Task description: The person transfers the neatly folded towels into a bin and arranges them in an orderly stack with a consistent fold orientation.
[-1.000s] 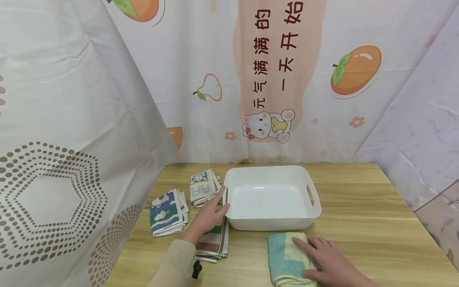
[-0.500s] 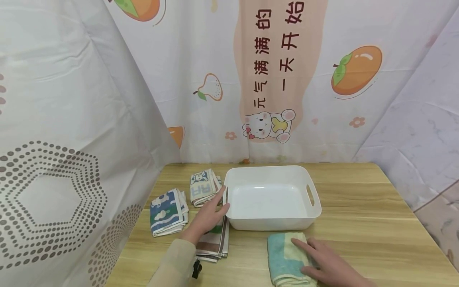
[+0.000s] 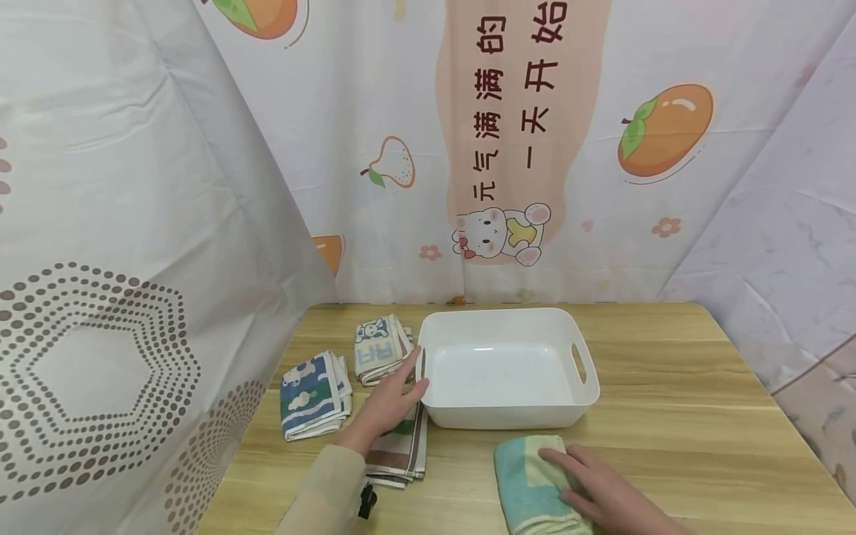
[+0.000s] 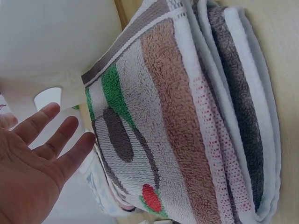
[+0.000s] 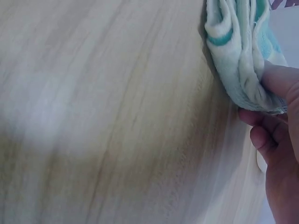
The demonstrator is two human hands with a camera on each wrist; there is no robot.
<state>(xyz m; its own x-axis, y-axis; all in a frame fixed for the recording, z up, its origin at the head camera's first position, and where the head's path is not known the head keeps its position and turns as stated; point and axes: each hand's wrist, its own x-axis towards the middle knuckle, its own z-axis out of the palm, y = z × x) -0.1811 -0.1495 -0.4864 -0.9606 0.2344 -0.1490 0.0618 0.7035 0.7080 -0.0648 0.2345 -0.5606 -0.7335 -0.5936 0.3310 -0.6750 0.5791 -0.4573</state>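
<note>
- We see a teal towel point(image 3: 528, 475), teal and pale yellow, folded into a thick pad on the table point(image 3: 669, 416), just in front of the basin point(image 3: 504, 420) and right of its middle.
- Our right grip point(image 3: 605, 487) has hold of this towel at its right side: the forefinger lies on top, the thumb presses the folded layers, and the remaining fingers curl in beside it. How firmly it holds, we cannot tell.
- From our right wrist, the thumb sits against the soft layers, and two fingertips show just below the towel's edge.
- Our left grip point(image 3: 388, 401) is loose, its fingers spread and nothing held. It is at the basin's left wall, fingertips by the handle slot; whether they touch, we cannot tell.
- The basin is white and rectangular with rounded corners, upright near the back of the table, with a slot in each short end.
- A striped towel point(image 3: 397, 462) lies folded under our left forearm, beside the basin's left front corner. Our left wrist view shows its brown and green bands and a red patch.
- A beige towel point(image 3: 376, 349) lies folded left of the basin, and a blue towel point(image 3: 310, 397) farther left and nearer us.
- Behind the table hangs a white curtain point(image 3: 374, 96) printed with orange fruit and lettering.
</note>
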